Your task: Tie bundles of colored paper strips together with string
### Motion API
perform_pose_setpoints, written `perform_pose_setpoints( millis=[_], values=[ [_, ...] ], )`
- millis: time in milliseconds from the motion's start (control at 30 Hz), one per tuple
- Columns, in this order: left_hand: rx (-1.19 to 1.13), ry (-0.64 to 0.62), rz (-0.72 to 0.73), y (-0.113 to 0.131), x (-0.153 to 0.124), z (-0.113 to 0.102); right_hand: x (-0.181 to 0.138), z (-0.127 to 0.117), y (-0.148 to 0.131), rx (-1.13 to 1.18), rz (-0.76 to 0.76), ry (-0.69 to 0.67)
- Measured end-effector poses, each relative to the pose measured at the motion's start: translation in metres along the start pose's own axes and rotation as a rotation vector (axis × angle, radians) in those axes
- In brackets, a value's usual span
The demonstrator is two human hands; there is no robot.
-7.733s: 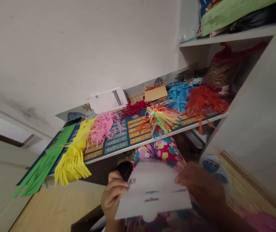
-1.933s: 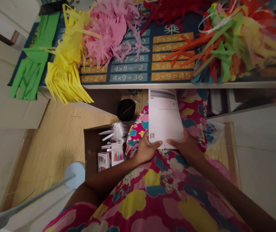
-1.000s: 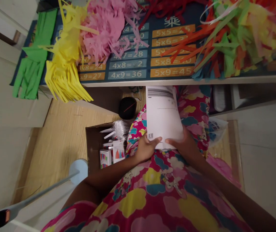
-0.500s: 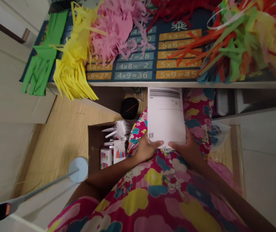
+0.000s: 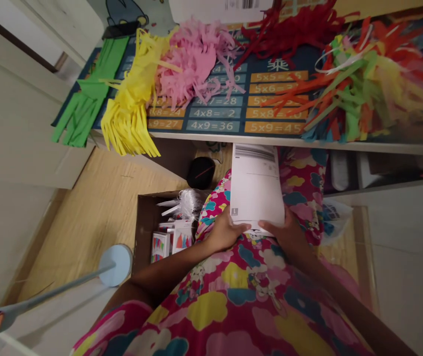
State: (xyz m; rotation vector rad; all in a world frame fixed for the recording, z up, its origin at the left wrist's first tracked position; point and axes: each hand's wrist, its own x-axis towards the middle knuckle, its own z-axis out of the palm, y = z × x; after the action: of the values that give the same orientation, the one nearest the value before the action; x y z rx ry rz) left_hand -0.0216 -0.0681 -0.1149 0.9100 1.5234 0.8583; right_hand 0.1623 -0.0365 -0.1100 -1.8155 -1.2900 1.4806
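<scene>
A flat white box [image 5: 256, 193] with dark printed lines and a small grey square lies over my lap, its far end at the table's front edge. My left hand [image 5: 226, 231] grips its near left corner, thumb on the near edge. On the near right corner my right hand [image 5: 289, 232] is closed the same way, the two thumbs pointing at each other. The fingers under the box are hidden. Beyond it on the table lie tissue-paper tassels: green [image 5: 92, 94], yellow [image 5: 133, 99], pink [image 5: 196, 64], red [image 5: 296, 29] and a multicoloured bunch [image 5: 367, 89].
A times-table mat [image 5: 214, 126] covers the table. Down to the left stands an open brown carton [image 5: 145, 222] holding small packs and white string. A pole with a round blue base [image 5: 117, 264] is beside it. A black pouch [image 5: 201, 172] sits under the table.
The view has tilted up slightly, so more of the table's far side shows, including a white item with a barcode. Both hands keep their hold on the white box.
</scene>
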Motion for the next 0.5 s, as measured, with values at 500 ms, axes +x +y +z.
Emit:
perform_pose_setpoints(
  millis=[500],
  values=[
    [-0.108,-0.003,0.011,0.006,0.0,0.003,0.005,0.01,0.006,0.004,-0.021,0.029]
  ],
)
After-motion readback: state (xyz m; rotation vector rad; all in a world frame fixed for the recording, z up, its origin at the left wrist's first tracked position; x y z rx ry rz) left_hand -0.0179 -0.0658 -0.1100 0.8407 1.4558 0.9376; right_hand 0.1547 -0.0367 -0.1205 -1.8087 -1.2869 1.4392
